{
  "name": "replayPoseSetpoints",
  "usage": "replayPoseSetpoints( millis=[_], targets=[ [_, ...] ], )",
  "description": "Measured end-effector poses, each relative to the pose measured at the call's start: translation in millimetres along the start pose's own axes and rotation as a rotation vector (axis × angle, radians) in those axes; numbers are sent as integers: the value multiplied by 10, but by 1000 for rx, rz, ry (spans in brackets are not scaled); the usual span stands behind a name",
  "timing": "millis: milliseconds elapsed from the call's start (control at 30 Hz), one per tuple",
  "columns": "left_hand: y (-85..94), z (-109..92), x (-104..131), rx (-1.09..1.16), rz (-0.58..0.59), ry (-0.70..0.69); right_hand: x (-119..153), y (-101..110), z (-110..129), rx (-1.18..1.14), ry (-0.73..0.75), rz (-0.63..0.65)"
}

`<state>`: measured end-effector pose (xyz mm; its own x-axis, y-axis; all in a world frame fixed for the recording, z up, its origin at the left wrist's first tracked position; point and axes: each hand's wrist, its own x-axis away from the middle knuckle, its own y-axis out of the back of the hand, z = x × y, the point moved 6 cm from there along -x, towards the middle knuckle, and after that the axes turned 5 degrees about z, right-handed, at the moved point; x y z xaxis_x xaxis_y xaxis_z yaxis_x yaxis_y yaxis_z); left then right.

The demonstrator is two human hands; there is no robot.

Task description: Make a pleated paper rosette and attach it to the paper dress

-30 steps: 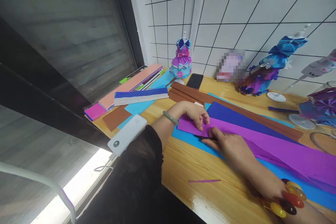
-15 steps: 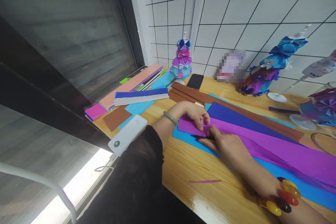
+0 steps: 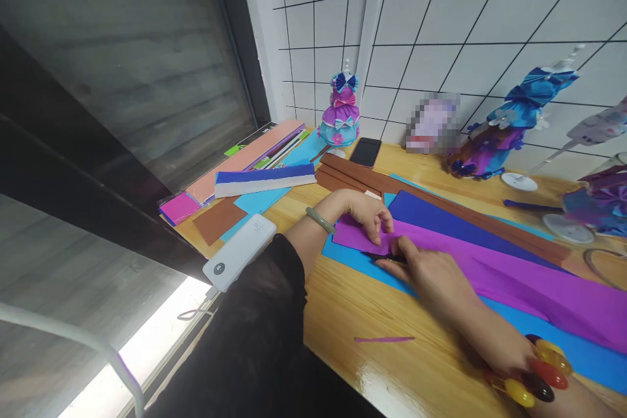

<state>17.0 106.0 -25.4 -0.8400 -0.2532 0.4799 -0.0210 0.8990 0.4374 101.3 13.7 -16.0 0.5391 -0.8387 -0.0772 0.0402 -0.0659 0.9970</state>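
Note:
A long sheet of purple crepe paper runs across the table, over blue paper. My left hand, a jade-green bangle at its wrist, has curled fingers pinching the purple paper near its left end. Close beside those fingertips, my right hand is closed on black scissors. Their dark blades point left along the purple paper's near edge; the handles are mostly hidden in the fingers. A beaded bracelet circles the right wrist. A thin purple strip lies on the bare wood in front.
Behind the purple sheet lie dark blue paper and brown paper. A white power bank with a cable sits at left. Paper-dressed figures and a phone stand or lie along the tiled wall.
My right hand and the scissors have shifted slightly to the right and down. My left hand stays on the purple paper, nearly unmoved.

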Motion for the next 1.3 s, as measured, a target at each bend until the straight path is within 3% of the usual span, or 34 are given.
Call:
replayPoseSetpoints(
  millis=[467,833,1300],
  targets=[
    [-12,-44,23,-15,16,-16,-43,0,73,5,63,-74],
    [-18,-37,27,26,15,21,-37,-18,54,9,37,-57],
    [-30,-57,15,120,41,-27,-94,-29,116,-8,33,-42]
  ],
)
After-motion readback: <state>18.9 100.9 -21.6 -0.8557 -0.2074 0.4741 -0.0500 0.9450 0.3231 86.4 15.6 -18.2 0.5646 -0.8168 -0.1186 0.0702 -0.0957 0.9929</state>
